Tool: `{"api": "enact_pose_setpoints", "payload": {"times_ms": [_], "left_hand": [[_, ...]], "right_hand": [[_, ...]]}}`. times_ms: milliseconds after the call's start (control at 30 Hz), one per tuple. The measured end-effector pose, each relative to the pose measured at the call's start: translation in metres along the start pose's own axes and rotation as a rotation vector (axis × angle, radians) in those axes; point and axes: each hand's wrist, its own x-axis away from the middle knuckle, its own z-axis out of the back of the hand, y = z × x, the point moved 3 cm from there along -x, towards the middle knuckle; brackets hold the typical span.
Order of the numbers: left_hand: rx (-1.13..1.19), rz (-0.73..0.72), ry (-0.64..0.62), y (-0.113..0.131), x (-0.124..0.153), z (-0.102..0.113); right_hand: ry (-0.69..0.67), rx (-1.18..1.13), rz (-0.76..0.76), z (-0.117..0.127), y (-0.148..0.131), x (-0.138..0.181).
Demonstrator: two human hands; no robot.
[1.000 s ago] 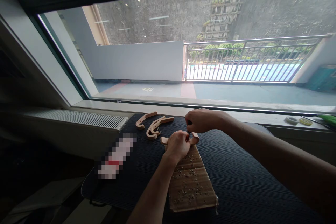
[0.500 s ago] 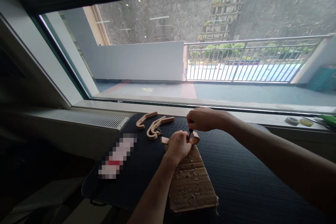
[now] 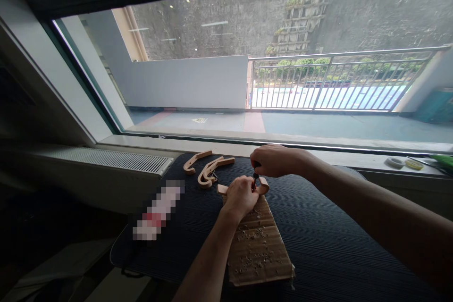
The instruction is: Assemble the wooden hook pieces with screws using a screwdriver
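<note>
My left hand (image 3: 241,195) is low, knuckles up, fingers curled closed. My left forearm (image 3: 208,259) runs in bare from the lower centre. My right hand (image 3: 274,160) sits just beyond and above it, closed in a fist, wrist bent slightly down. My right forearm (image 3: 371,212) extends bare from the lower right. The hands are nearly touching.

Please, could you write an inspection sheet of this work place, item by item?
Surface: black ribbed mat; brown cardboard sheet on it, strewn with wood shavings.
Job's things: curved pale wooden piece on the cardboard; small dark tool at it.
Clutter: spare curved wooden pieces at the mat's far edge; tape rolls on the sill.
Grippers: left hand grips the wooden piece; right hand grips the tool.
Cables: dark loop at the mat's near-left corner, unclear.
Surroundings: large window, railed terrace outside.
</note>
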Motion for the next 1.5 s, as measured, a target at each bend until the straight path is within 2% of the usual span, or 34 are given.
{"api": "enact_pose_setpoints", "payload": {"times_ms": [200,367,600,667,733,833,933,1033,1133,1233,1333,1500], "left_hand": [[0.005,0.024,-0.014,0.001,0.000,0.000],[0.000,0.017,-0.010,0.001,0.000,0.000],[0.011,-0.011,-0.003,0.000,0.000,0.000],[0.014,0.003,-0.020,0.000,0.000,0.002],[0.023,0.003,-0.079,0.001,-0.001,0.007],[0.033,-0.076,-0.182,0.004,-0.003,0.017],[-0.023,-0.124,-0.204,0.002,-0.005,0.029],[-0.088,-0.106,-0.205,0.000,-0.004,0.033],[-0.181,-0.098,-0.204,0.003,0.002,0.031],[-0.279,-0.092,-0.182,0.009,0.007,0.028],[-0.320,-0.089,-0.160,0.012,0.008,0.025],[-0.342,-0.079,-0.146,0.009,0.008,0.021]], "right_hand": [[0.003,0.011,-0.007,0.006,-0.005,0.005],[-0.002,-0.026,0.044,0.007,-0.008,0.005],[0.189,-0.175,0.049,-0.009,0.010,0.000],[0.283,-0.351,0.034,-0.011,0.022,0.008],[0.417,-0.571,-0.049,-0.016,0.039,0.020],[0.538,-0.914,-0.169,-0.036,0.067,0.036],[0.548,-1.278,-0.100,-0.062,0.088,0.043],[0.662,-1.450,-0.085,-0.076,0.105,0.046],[0.735,-1.389,-0.116,-0.079,0.113,0.045],[0.682,-1.109,-0.184,-0.080,0.105,0.039],[0.566,-0.803,-0.161,-0.086,0.082,0.029],[0.437,-0.424,-0.009,-0.090,0.040,0.016]]}}
